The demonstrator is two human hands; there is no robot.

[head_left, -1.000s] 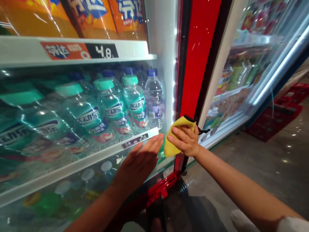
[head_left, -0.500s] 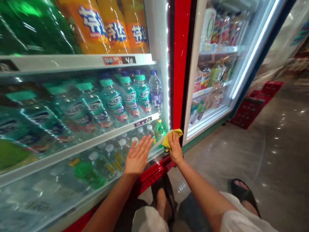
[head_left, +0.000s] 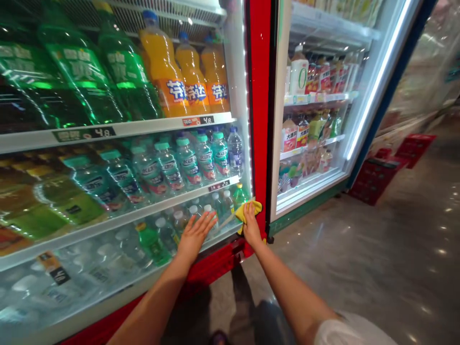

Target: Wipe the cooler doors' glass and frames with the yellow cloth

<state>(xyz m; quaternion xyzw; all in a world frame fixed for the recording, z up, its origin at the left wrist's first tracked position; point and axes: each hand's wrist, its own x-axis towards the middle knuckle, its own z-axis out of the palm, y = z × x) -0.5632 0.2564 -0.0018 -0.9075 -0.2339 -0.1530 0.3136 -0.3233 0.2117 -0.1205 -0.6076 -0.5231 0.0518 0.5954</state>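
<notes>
My right hand (head_left: 251,225) presses a yellow cloth (head_left: 254,208) against the lower right corner of the drinks fridge's glass door (head_left: 224,229), beside the red frame. Its fingers lie over the cloth, so part of it is hidden. Flat against the same glass, my left hand (head_left: 196,235) rests with fingers spread and holds nothing. Behind the pane, near the cloth, stands a green bottle (head_left: 240,195) with a yellow cap. Several white-capped bottles are on that bottom level, and teal-capped bottles (head_left: 189,160) line the shelf above.
A red upright (head_left: 259,110) edges the fridge on the right. Beyond it stands a second lit fridge (head_left: 312,201) with cartons and bottles. Red boxes (head_left: 373,179) sit on the shiny floor (head_left: 345,268) further right. Large green and orange soda bottles (head_left: 163,72) fill the upper shelf.
My view has tilted up, bringing more of the upper shelves into sight. Both hands have shifted slightly left along the glass, the cloth still under my right hand.
</notes>
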